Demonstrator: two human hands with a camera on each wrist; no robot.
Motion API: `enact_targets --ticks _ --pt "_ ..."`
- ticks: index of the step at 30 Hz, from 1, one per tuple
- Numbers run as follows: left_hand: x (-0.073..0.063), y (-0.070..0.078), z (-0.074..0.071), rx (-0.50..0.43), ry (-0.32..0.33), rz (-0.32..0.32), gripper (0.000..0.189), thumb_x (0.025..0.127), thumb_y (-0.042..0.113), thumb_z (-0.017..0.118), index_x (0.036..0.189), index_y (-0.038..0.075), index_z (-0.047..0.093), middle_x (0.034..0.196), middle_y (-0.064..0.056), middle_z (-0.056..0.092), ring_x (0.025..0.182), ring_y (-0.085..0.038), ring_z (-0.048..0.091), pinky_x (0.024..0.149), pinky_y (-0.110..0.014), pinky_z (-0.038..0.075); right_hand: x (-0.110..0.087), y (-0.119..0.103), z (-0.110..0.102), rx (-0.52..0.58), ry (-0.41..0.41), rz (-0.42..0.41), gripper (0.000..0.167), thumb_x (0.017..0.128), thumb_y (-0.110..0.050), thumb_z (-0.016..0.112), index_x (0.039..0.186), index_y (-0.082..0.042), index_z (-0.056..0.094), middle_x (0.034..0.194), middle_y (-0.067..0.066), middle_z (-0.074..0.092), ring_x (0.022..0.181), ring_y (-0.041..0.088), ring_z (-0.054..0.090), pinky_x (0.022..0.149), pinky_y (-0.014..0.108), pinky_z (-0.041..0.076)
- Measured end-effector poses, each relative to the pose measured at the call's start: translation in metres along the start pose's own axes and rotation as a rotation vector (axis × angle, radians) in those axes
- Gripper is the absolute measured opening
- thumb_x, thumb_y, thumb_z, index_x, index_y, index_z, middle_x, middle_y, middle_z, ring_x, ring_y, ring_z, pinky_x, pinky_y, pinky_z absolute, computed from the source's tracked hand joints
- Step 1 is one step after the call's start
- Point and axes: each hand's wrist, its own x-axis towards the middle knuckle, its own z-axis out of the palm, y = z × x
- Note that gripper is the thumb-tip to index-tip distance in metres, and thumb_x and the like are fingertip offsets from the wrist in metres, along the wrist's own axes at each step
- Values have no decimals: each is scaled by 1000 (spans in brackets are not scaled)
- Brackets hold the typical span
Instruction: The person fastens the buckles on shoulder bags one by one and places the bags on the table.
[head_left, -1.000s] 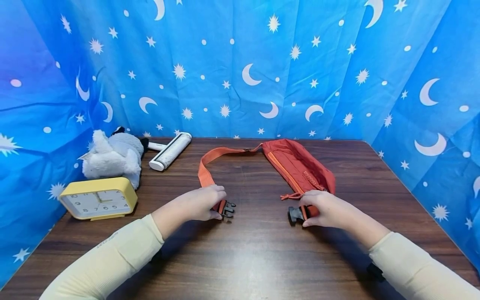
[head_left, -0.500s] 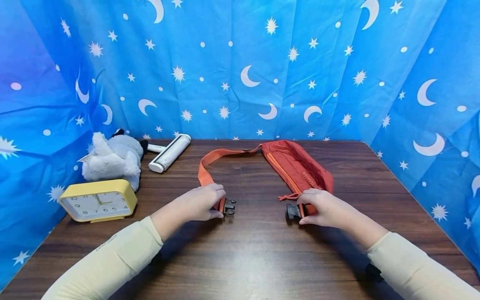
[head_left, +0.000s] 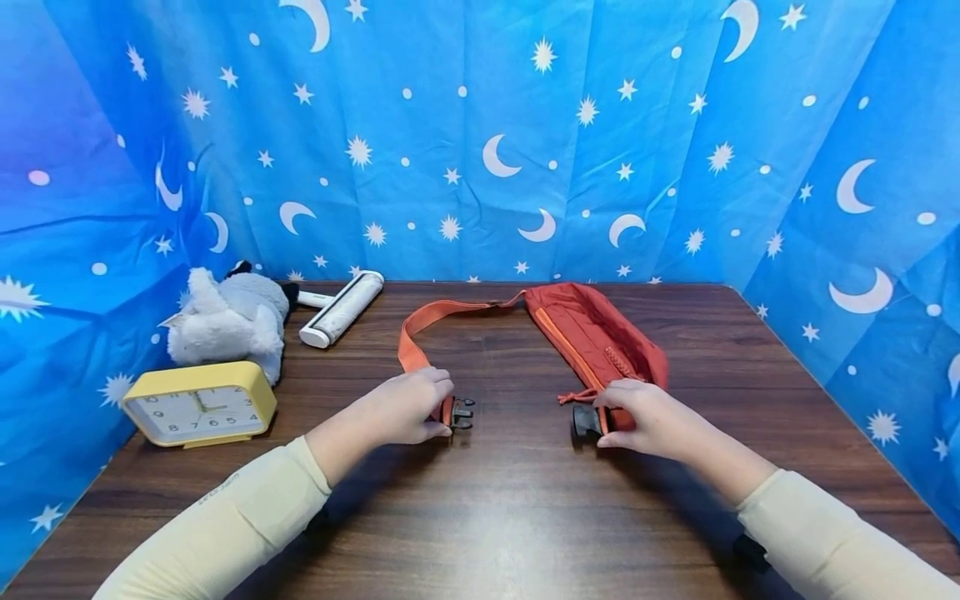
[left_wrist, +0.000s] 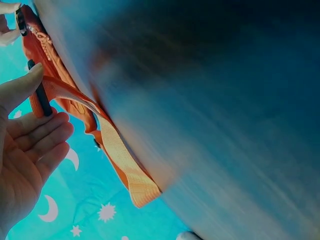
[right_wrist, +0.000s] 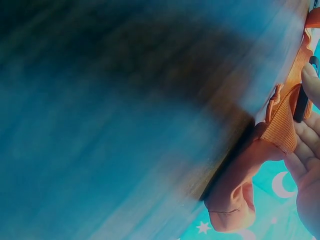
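A red-orange waist bag (head_left: 592, 329) lies on the right half of the table, its orange strap (head_left: 431, 312) looping out to the left. My left hand (head_left: 408, 407) pinches the black pronged buckle half (head_left: 462, 413) at the strap's end between thumb and fingers, as the left wrist view also shows with the strap (left_wrist: 117, 145) trailing away. At the bag's near end my right hand (head_left: 652, 419) pinches the black socket buckle half (head_left: 585, 423). The two halves face each other with a gap between them. In the right wrist view the bag (right_wrist: 235, 195) hangs beside the fingers.
On the left stand a yellow alarm clock (head_left: 198, 404) and, behind it, a grey-white plush toy (head_left: 225, 321). A white lint roller (head_left: 343, 308) lies near the back edge. Blue curtains (head_left: 420, 125) with moons and stars enclose the wooden table (head_left: 495, 500).
The socket buckle half in my right hand has shifted slightly left and turned a little. The pronged half has turned slightly in my left hand. The bag stays in place.
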Motion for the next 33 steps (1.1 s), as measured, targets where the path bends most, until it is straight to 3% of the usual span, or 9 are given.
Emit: enact_targets --ticks 22,33 --pt "3 6 -1 -9 -6 -20 31 79 33 76 89 10 58 80 6 45 73 -10 44 63 -25 41 -1 -6 -1 -8 54 28 41 67 -26 85 98 -6 67 91 0 61 84 14 57 73 37 49" --pt "7 7 -4 10 29 -2 33 79 34 76 90 9 58 80 5 45 71 -10 43 62 -24 41 3 -5 -5 -3 61 13 41 66 -26 85 97 -6 67 89 -1 60 80 12 54 70 35 49"
